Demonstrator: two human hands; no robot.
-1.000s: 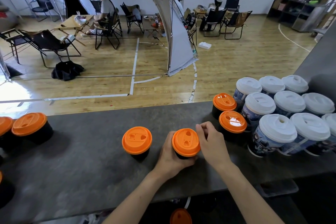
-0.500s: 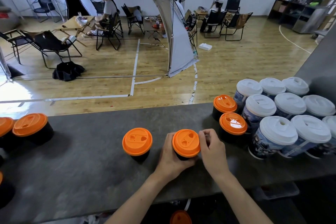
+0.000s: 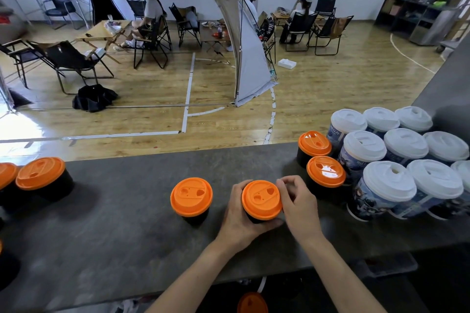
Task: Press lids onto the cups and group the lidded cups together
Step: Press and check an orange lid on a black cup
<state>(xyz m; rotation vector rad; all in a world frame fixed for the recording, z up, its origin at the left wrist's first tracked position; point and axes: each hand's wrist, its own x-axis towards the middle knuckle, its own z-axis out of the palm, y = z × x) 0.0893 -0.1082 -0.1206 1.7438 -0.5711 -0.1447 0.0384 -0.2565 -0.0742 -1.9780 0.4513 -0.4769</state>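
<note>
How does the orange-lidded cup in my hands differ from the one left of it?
The left hand grips the held cup and the right hand curls at its lid rim; the left cup stands untouched. The held cup sits nearer the white-lidded cups than the left cup. Both: dark cups, orange lids.

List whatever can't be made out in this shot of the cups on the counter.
All in the head view:
1. The held cup is mostly covered by its lid, the left hand and the right hand. Whether the lid is fully seated cannot be told.
2. The far-left orange lid is cut off by the left edge.
3. The lowest orange lid is cut off by the bottom edge, and any cup beneath is unseen.
</note>
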